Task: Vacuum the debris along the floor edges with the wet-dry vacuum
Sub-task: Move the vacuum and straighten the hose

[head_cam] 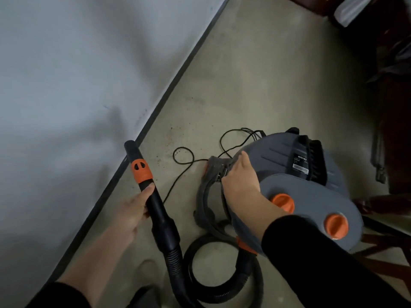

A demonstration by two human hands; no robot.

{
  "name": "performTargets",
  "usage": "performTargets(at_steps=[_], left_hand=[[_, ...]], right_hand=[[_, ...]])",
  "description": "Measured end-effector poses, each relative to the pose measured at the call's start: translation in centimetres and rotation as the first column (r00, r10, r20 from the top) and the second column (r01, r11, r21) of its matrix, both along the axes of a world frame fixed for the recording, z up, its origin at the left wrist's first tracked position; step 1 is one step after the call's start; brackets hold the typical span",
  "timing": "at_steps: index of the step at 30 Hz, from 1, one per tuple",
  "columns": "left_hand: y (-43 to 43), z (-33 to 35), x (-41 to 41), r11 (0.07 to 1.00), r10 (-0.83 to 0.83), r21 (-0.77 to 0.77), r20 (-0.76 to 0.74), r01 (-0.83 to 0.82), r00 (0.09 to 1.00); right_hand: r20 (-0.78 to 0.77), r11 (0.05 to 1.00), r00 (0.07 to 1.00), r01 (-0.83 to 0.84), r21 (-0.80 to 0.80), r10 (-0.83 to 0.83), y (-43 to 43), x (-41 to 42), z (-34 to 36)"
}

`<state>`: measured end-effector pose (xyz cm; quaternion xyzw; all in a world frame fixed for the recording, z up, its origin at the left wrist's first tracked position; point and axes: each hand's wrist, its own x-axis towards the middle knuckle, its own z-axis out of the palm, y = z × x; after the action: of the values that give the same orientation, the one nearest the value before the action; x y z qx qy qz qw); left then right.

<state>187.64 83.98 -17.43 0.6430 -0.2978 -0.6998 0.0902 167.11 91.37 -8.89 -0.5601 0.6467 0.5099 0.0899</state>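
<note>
Underfoot, grey wet-dry vacuum point(289, 174), orange knobs point(283, 202), black hose point(222, 283) coiled alongside.

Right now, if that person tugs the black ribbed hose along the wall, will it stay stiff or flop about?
Probably floppy: the hose lies in a loose loop on the floor, so it should bend and trail. The black wand in the left hand looks rigid and straight. The hose may well snag the thin cord lying nearby.

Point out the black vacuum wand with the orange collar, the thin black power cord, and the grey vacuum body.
Black vacuum wand with orange collar point(141, 170), head view, on the orange collar.
Thin black power cord point(183, 155), head view, on its small loop on the floor.
Grey vacuum body point(273, 154), head view, on the top housing.
</note>
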Motion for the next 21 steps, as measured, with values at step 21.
performTargets(at_steps=[21], left_hand=[[-2.1, 1.8, -2.7, 0.994, -0.056, 0.090, -0.051, 0.060, 0.997]], right_hand=[[0.126, 0.930, 0.926, 0.365, -0.053, -0.356, 1.5, -7.1, 2.9]])
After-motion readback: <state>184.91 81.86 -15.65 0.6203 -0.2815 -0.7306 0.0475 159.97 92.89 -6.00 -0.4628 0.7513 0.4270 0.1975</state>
